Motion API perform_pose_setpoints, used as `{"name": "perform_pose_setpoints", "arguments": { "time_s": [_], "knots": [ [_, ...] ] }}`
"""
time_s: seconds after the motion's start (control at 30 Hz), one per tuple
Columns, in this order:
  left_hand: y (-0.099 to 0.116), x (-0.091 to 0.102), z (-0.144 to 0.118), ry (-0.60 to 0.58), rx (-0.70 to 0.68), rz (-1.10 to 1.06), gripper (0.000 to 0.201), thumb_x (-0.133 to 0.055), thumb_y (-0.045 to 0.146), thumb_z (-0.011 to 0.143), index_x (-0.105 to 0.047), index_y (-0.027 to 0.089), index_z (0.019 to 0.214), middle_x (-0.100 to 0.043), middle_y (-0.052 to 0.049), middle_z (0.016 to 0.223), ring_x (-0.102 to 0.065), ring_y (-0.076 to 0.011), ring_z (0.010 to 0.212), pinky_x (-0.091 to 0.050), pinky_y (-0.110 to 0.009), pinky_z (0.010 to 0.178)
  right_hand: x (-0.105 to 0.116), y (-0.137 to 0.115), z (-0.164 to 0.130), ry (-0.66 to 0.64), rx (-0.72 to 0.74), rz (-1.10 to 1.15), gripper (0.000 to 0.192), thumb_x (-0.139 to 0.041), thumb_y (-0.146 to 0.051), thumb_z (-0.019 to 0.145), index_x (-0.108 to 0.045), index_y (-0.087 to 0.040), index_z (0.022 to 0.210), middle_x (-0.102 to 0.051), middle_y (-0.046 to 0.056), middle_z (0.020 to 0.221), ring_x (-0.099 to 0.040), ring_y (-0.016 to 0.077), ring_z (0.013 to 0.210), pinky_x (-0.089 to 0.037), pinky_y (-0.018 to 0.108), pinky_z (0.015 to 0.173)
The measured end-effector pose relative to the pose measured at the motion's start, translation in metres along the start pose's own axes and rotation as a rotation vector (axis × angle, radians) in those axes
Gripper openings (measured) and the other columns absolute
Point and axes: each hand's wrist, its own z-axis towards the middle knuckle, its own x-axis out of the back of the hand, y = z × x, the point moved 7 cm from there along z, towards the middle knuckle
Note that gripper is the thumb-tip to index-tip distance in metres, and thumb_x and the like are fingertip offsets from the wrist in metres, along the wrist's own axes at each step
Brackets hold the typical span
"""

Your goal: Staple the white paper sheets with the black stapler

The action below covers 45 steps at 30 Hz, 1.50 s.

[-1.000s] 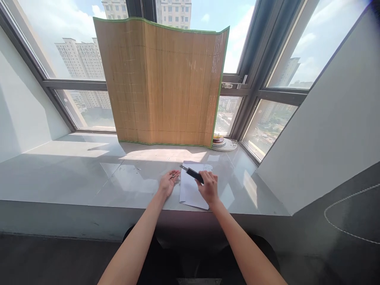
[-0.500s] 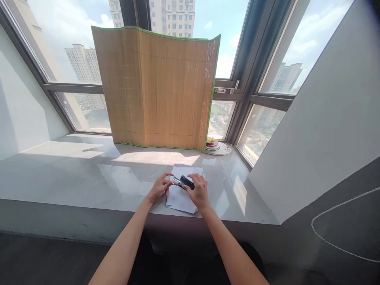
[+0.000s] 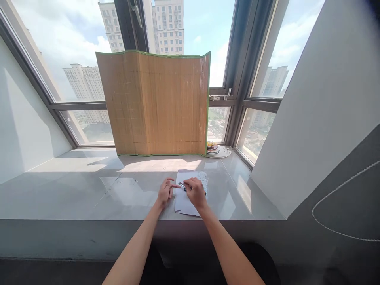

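Observation:
On the ledge lies a white sheet of paper, with its near edges slightly lifted. Above it, my right hand is closed around what looks like a small black and silver stapler. Its silver end pokes out to the left of my fingers, and most of its dark body is hidden under the hand. My left hand is at the paper's left edge, fingers apart and index finger stretched towards the silver end. Whether that fingertip touches it, I cannot tell.
A brown bamboo mat with green edging stands upright against the window. Right of it is a stack of plates. The pale ledge ends at a front edge near my forearms. A beaded cord hangs at the right.
My view has tilted up slightly. My right hand has turned over the stapler, covering more of it. My left fingers have gone from a near pinch beside the silver end to a stretched index finger.

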Motion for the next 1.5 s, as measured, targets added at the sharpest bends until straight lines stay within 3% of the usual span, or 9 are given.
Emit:
{"name": "perform_pose_setpoints", "arguments": {
  "time_s": [0.1,0.2,0.43,0.57,0.73,1.0,1.17,1.33,1.5],
  "knots": [
    [-0.003,0.012,0.005,0.156,-0.016,-0.008,0.042,-0.054,0.062,0.094,-0.051,0.020,0.093,-0.060,0.004,0.061,-0.028,-0.0042,0.037,-0.021,-0.019,0.042,0.038,0.058,-0.012,0.122,-0.230,-0.073,0.018,-0.059,-0.017,0.093,-0.077,-0.021,0.097,-0.074,0.006,0.092,-0.064,0.0213,0.086,-0.045,0.031,0.082],
    [-0.007,0.004,0.008,0.063,0.026,0.059,0.041,-0.057,0.060,0.092,-0.053,0.020,0.087,-0.054,0.005,0.058,-0.030,-0.0052,0.040,-0.021,-0.019,0.044,0.064,0.125,-0.028,0.058,-0.447,-0.268,0.017,-0.062,-0.017,0.089,-0.078,-0.021,0.092,-0.073,0.008,0.092,-0.065,0.0218,0.089,-0.045,0.029,0.081],
    [-0.007,-0.005,0.008,0.026,0.025,0.154,0.036,-0.057,0.055,0.091,-0.056,0.020,0.084,-0.051,0.005,0.056,-0.034,-0.0080,0.044,-0.023,-0.021,0.045,0.065,0.196,0.004,-0.247,-0.449,-0.497,0.029,-0.050,-0.013,0.097,-0.079,-0.017,0.102,-0.072,0.012,0.112,-0.063,0.0217,0.108,-0.045,0.026,0.087],
    [-0.013,-0.003,0.011,0.011,0.038,0.191,0.035,-0.056,0.054,0.091,-0.056,0.020,0.085,-0.052,0.005,0.056,-0.033,-0.0075,0.042,-0.022,-0.021,0.045,0.051,0.205,0.032,-0.314,-0.405,-0.497,0.038,-0.045,-0.009,0.096,-0.076,-0.017,0.117,-0.067,0.014,0.129,-0.057,0.0230,0.121,-0.043,0.029,0.098],
    [-0.014,-0.001,0.012,0.020,0.038,0.212,0.035,-0.055,0.054,0.092,-0.057,0.020,0.085,-0.051,0.006,0.055,-0.032,-0.0075,0.041,-0.022,-0.021,0.044,0.044,0.206,0.034,-0.320,-0.373,-0.508,0.066,-0.041,-0.004,0.093,-0.044,-0.018,0.157,-0.044,0.013,0.160,-0.042,0.0260,0.141,-0.038,0.036,0.107],
    [-0.011,0.009,0.009,0.173,-0.020,0.325,0.032,-0.049,0.050,0.095,-0.058,0.021,0.085,-0.056,0.002,0.061,-0.040,-0.0106,0.044,-0.030,-0.022,0.047,0.047,0.185,-0.010,-0.236,-0.337,-0.490,0.048,-0.039,0.000,0.089,-0.065,-0.009,0.127,-0.062,0.022,0.132,-0.053,0.0322,0.123,-0.040,0.042,0.102],
    [0.001,0.039,0.032,0.425,0.011,1.062,0.028,-0.039,0.027,0.099,-0.064,0.020,0.088,-0.069,-0.011,0.083,-0.064,-0.0260,0.081,-0.048,-0.034,0.072,0.048,0.177,-0.024,-0.213,-0.326,-0.466,0.045,-0.039,-0.001,0.089,-0.066,-0.012,0.124,-0.062,0.021,0.132,-0.053,0.0317,0.124,-0.035,0.040,0.105],
    [0.000,0.055,0.081,0.333,0.018,1.236,0.037,-0.043,0.019,0.097,-0.061,0.015,0.129,-0.053,-0.024,0.146,-0.048,-0.0360,0.137,-0.038,-0.049,0.110,0.050,0.175,-0.020,-0.206,-0.324,-0.494,0.040,-0.037,-0.002,0.091,-0.066,-0.011,0.118,-0.064,0.021,0.125,-0.056,0.0317,0.117,-0.037,0.040,0.099],
    [-0.016,0.055,0.101,0.182,0.051,1.313,0.050,-0.043,0.020,0.097,-0.051,0.018,0.147,-0.039,-0.020,0.164,-0.028,-0.0380,0.154,-0.023,-0.062,0.120,0.050,0.175,-0.019,-0.194,-0.327,-0.510,0.039,-0.038,-0.002,0.091,-0.066,-0.012,0.117,-0.064,0.020,0.126,-0.057,0.0309,0.117,-0.038,0.039,0.097]
  ]
}}
